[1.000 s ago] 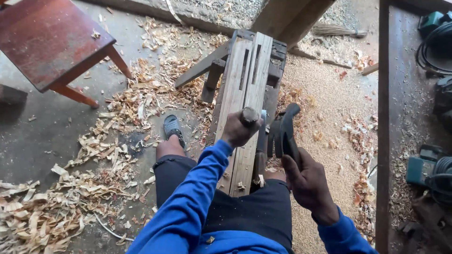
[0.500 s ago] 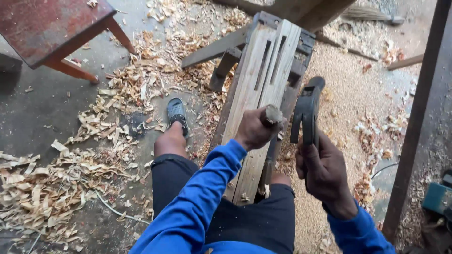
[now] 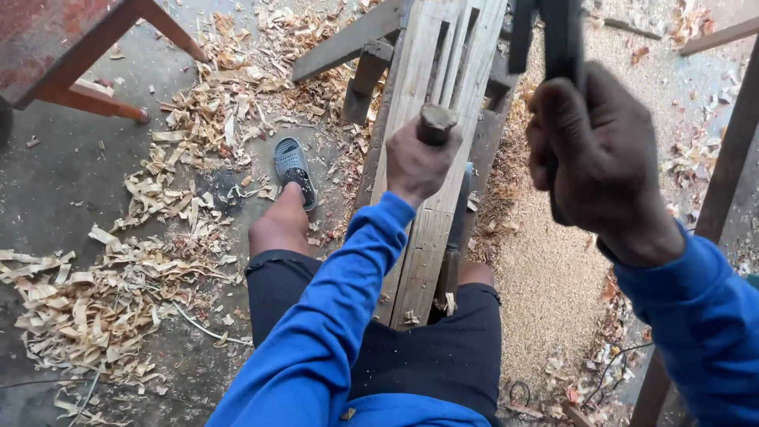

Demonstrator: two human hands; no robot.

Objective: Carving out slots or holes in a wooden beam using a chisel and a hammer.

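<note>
Person in blue sleeves straddling a slotted wooden plank, left hand with fingers wrapped tight round a chisel handle standing upright on the plank, right hand raised, fingers clamped round a dark mallet, wood shavings across the floor, sandalled foot at left.

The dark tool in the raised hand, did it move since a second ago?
Yes. The right hand lifted the dark tool from beside the plank up high, its top now out of view. The left hand stayed gripping the wooden handle on the slotted plank.
</note>
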